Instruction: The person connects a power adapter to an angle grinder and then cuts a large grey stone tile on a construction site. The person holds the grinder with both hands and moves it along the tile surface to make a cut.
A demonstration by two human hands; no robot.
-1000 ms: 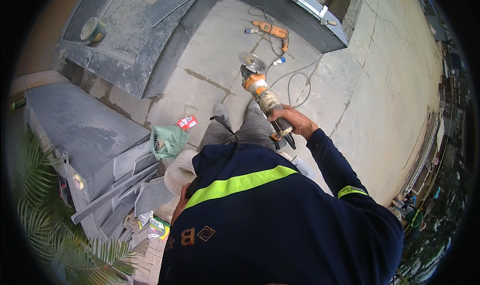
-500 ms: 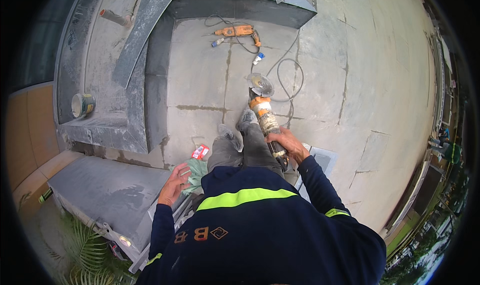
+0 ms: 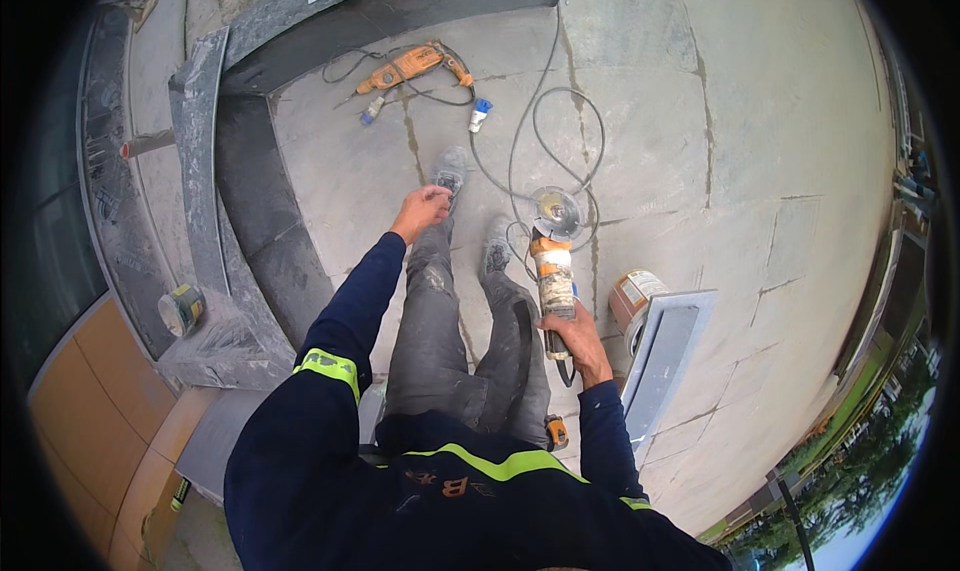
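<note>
Above the floor (image 3: 650,161), an angle grinder (image 3: 554,274) held

I watch the right hand (image 3: 579,343) grip its body, disc (image 3: 558,214) toward the floor's far edge. The left hand (image 3: 423,211) is half curled; I cannot tell if it holds anything.

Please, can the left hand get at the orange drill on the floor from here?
Probably not without bending: the drill lies on the floor beyond the shoes, though nothing seems to block the left hand.

A drill (image 3: 405,68) lay on paving (image 3: 645,161) ahead of your feet (image 3: 450,166); a bucket (image 3: 628,297) sat right of your angle grinder (image 3: 553,276).
</note>
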